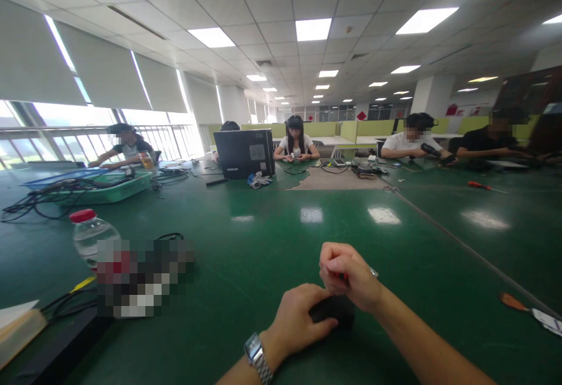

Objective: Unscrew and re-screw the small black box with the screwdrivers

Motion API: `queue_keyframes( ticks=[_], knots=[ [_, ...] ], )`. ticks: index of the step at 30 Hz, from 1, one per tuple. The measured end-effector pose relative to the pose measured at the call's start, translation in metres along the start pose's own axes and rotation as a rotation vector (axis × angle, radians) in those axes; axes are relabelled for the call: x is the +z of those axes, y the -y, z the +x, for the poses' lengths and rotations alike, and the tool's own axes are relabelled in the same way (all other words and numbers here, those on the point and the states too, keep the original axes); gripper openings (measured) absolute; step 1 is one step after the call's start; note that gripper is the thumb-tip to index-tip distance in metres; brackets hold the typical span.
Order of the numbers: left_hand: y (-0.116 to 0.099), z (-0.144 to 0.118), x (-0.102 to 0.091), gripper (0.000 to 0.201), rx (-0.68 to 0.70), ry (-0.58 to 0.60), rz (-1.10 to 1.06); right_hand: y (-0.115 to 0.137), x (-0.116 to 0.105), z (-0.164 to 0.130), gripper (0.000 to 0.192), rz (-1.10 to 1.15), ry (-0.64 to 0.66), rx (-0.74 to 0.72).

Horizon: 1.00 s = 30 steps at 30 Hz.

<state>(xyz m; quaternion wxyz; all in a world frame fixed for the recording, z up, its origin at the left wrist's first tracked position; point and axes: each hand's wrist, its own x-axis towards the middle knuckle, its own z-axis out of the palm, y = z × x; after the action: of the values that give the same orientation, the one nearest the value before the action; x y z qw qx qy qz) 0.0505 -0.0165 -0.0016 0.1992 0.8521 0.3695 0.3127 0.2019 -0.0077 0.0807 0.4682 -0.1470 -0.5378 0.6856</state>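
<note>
- left hand (298,318) lies flat over small black object (334,310), near table edge
- right hand (349,277) curled on its top, pinching a part too small to identify
- no readable writing
- green table (272,239) bare ahead; water bottle (90,234) well left

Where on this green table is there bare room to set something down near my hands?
Bare green runs from the hands up to the computer case and right to the table seam. The left is crowded: bottle, cables, green tray.
</note>
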Motion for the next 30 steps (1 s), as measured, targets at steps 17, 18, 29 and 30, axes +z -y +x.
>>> queue_keyframes(
  ticks=[17,18,29,30],
  knots=[
    [-0.0029,0.0007,-0.0034,0.032,0.011,-0.005,-0.069,-0.0032,0.0069,-0.0004,0.007,0.081,0.068,-0.005],
    [-0.0031,0.0006,-0.0036,0.031,0.016,-0.005,-0.073,-0.0028,0.0069,-0.0002,0.007,0.114,0.091,0.005],
    [0.0024,-0.0002,-0.002,0.025,0.12,-0.032,-0.132,-0.001,0.0018,-0.0002,0.008,0.102,0.134,0.018],
    [0.0037,-0.0003,-0.0017,0.022,0.13,-0.043,-0.147,-0.0012,0.0019,-0.0005,0.008,0.102,0.134,0.019]
  ],
)
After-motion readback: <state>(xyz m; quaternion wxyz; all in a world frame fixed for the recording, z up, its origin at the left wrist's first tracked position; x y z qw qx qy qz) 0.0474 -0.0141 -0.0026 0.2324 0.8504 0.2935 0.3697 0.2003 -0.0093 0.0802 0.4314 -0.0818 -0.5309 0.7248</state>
